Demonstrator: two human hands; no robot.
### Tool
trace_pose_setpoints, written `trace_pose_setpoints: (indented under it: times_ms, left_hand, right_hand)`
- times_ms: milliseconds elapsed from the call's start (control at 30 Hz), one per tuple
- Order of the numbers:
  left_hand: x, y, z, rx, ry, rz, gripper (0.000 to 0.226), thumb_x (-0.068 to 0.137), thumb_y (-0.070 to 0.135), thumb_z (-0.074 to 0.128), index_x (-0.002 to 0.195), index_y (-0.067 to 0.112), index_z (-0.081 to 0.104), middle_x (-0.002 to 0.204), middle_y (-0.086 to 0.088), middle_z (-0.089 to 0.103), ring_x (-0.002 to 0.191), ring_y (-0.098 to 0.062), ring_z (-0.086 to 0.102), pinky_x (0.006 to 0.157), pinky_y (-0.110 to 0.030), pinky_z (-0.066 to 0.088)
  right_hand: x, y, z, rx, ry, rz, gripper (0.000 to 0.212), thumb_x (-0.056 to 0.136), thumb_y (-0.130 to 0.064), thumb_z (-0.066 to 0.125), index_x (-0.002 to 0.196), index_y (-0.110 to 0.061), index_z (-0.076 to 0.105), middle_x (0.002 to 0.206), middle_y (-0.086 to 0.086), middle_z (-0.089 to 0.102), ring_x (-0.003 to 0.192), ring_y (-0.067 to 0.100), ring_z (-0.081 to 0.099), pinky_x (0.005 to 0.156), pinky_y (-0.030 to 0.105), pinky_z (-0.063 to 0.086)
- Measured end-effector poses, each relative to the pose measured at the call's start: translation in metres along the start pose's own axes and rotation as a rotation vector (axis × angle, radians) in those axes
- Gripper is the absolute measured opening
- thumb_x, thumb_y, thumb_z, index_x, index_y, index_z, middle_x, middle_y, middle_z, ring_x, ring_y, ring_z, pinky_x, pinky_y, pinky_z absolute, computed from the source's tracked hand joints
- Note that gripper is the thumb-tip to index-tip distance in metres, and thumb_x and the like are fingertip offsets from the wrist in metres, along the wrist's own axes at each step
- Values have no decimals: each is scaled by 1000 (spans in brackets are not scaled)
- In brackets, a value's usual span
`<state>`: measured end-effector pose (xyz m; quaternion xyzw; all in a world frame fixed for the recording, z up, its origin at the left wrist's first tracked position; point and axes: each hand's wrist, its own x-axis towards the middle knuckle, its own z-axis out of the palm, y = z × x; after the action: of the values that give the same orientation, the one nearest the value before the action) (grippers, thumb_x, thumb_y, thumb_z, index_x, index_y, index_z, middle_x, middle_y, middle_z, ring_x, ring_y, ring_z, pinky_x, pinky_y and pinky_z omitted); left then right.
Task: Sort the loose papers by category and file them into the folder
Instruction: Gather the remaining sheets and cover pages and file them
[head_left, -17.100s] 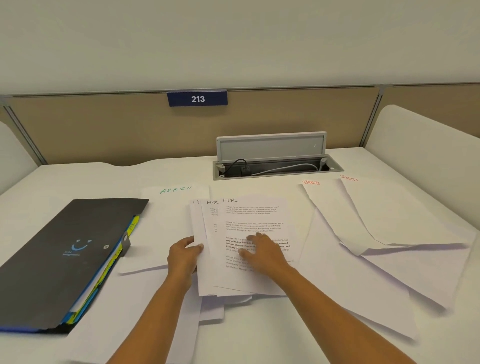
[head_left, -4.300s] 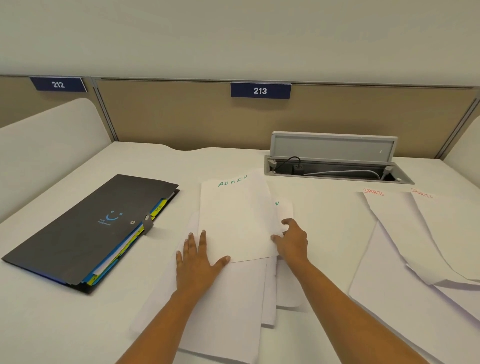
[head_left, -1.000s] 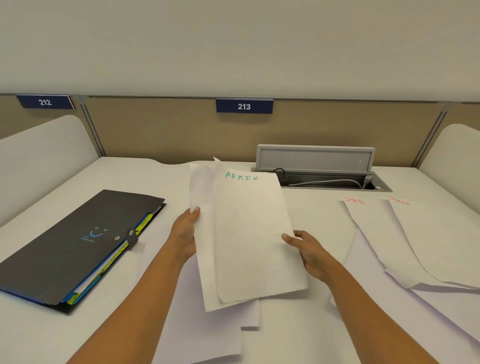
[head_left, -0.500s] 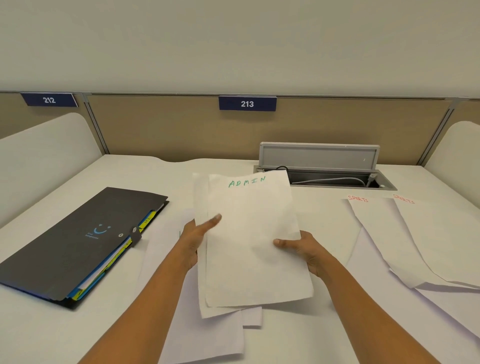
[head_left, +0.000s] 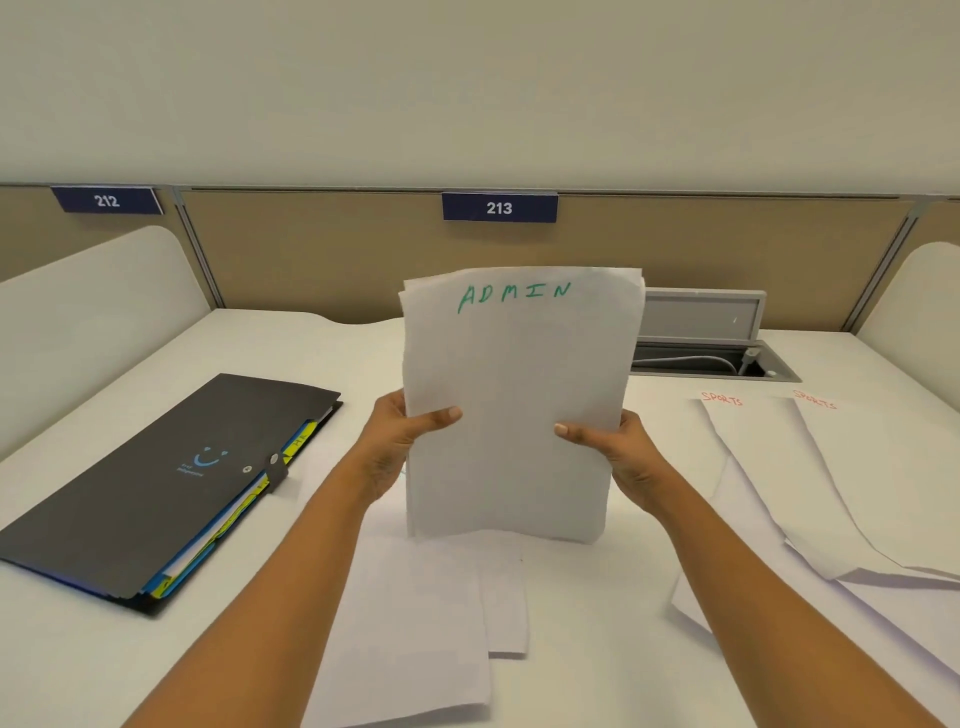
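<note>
Upright stack (head_left: 514, 415) headed "ADMIN" in green, held above the desk (head_left: 130, 665). Left hand (head_left: 397, 441) and right hand (head_left: 618, 452) pinch its side edges, thumbs in front. "SPORTS" sheets (head_left: 769, 467) lie right; closed folder (head_left: 156, 478) left. Signs read "212", "213".

White desk (head_left: 597, 649), tan partition (head_left: 311, 249) — plain pale wall (head_left: 467, 88), even light
</note>
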<state>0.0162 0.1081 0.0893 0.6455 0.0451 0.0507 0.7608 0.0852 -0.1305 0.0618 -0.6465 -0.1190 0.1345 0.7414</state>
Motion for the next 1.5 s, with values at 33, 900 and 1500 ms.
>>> trace_pose_setpoints:
  times_ms: [33,900,1500]
  left_hand:
    - [-1,-5,1,6,3,-16,55,42,26,85,93,17,68,87,1,74,79,-17,70,66,-28,56]
    - [-16,-16,-27,69,293,-71,22,92,19,55,111,11,60,97,-2,67,87,-21,64,81,-36,53]
    - [-69,-29,-196,758,915,-18,17,89,10,57,102,3,66,96,-13,68,85,-19,61,84,-27,48]
  right_hand:
    - [0,1,1,-5,6,5,53,48,-22,85,97,-11,68,94,4,74,87,21,69,80,34,56]
    - [6,11,47,-184,11,112,30,92,-26,56,119,-12,55,109,6,65,93,25,65,79,38,53]
    - [21,53,126,-44,54,331,35,94,-13,54,128,-3,50,118,12,62,104,32,59,96,46,47]
